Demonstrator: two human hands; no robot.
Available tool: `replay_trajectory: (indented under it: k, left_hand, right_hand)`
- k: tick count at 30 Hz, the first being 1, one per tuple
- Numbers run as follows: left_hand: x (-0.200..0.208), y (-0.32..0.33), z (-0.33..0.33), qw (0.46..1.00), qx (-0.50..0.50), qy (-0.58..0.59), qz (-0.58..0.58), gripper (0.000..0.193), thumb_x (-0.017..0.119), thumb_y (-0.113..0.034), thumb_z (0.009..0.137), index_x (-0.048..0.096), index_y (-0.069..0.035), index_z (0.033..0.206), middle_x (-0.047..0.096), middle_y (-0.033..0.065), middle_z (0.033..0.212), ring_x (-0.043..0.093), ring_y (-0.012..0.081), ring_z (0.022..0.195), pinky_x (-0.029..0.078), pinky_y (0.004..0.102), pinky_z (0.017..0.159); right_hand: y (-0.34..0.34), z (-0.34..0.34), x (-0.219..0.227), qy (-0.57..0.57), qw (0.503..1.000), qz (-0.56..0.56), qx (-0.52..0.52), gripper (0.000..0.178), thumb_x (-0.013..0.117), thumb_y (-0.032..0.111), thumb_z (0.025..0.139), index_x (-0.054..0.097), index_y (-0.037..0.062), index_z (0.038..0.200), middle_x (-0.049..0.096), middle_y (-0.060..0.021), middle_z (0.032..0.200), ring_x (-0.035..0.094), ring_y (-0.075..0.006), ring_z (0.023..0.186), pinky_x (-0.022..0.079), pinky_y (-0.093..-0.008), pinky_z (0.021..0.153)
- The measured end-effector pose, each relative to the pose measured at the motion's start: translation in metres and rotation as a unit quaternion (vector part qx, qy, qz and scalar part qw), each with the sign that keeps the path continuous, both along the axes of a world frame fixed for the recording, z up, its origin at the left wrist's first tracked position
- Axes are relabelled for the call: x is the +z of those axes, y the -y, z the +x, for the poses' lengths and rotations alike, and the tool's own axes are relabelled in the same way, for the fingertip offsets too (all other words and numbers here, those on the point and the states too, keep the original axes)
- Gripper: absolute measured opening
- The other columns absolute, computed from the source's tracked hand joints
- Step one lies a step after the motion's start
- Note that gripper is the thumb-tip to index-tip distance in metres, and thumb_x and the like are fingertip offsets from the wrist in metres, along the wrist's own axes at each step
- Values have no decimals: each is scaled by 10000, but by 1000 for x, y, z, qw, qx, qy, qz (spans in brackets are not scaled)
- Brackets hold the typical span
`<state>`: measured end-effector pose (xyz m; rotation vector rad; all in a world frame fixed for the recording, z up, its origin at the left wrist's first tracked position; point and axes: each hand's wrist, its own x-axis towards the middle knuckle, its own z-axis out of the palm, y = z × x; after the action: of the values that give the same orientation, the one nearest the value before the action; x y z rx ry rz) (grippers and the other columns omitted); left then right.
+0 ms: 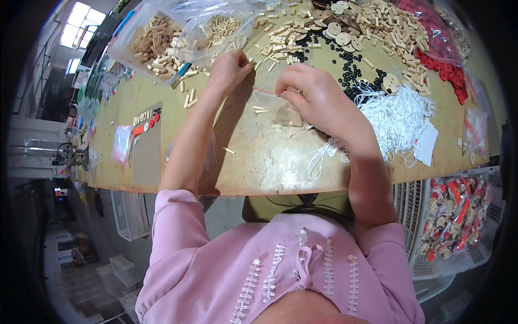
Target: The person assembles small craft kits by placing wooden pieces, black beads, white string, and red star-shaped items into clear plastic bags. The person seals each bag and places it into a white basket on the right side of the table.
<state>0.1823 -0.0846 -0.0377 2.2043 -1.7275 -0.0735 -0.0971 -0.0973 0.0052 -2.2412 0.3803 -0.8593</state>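
My right hand (318, 100) pinches the upper edge of a clear zip bag (281, 114) with a red strip along its mouth. A pale wooden piece (294, 116) shows in the bag, partly covered by the hand. My left hand (231, 70) is farther left, fingers curled together beside a clear bag of small wooden pegs (218, 31). What its fingertips hold, if anything, is hidden. Two or so short pegs (260, 109) lie on the table between the hands, and another peg (229, 150) lies nearer to me.
A clear tub of wooden blocks (156, 46) stands at the far left. Black rings (348, 67), wooden discs (342, 39), red pieces (445, 73) and white cords (399, 116) are heaped to the right. A cardboard strip (147, 162) with sample parts lies left; a crate (453, 259) of filled bags stands lower right.
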Motion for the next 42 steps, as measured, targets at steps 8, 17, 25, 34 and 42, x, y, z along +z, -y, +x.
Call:
replay_trajectory:
  k: [8, 17, 25, 34, 42]
  left_hand:
    - [42, -45, -25, 824, -151, -528, -140, 132, 757, -116, 923, 682, -37, 998, 709, 13, 888, 666, 97, 828, 536, 246, 741]
    - [44, -47, -33, 917, -92, -342, -185, 199, 769, -193, 906, 717, -34, 1013, 719, 12, 858, 651, 87, 785, 534, 254, 735]
    - [-21, 11, -6, 994, -60, -54, -79, 199, 736, -186, 794, 686, -36, 916, 730, 147, 834, 720, 284, 780, 565, 396, 734]
    - [-9, 34, -23, 984, -173, -43, -30, 217, 724, -165, 820, 757, -37, 993, 748, 142, 893, 728, 252, 807, 573, 366, 763]
    - [7, 34, -23, 983, -108, -122, 82, 276, 779, -254, 843, 757, -22, 991, 761, 109, 880, 712, 176, 810, 563, 325, 763]
  right_hand:
    - [5, 6, -8, 6, 1000, 5, 23, 96, 644, 48, 882, 649, -2, 963, 639, -149, 949, 643, -318, 905, 509, -374, 822]
    - [1, 0, 3, 12, 999, 9, 48, 66, 659, 58, 881, 662, 15, 931, 670, -123, 1024, 654, -302, 967, 514, -356, 873]
    - [-9, -1, 3, -33, 989, 45, 138, 68, 660, 48, 865, 674, 2, 912, 663, -133, 933, 661, -315, 871, 532, -371, 803]
    - [-4, -4, 0, 1, 996, 9, 92, 77, 643, 56, 873, 665, 0, 921, 652, -143, 892, 655, -332, 853, 527, -397, 778]
    - [7, -17, 11, -5, 999, 46, 18, 108, 643, 63, 881, 675, -10, 954, 644, -125, 863, 649, -259, 822, 509, -343, 758]
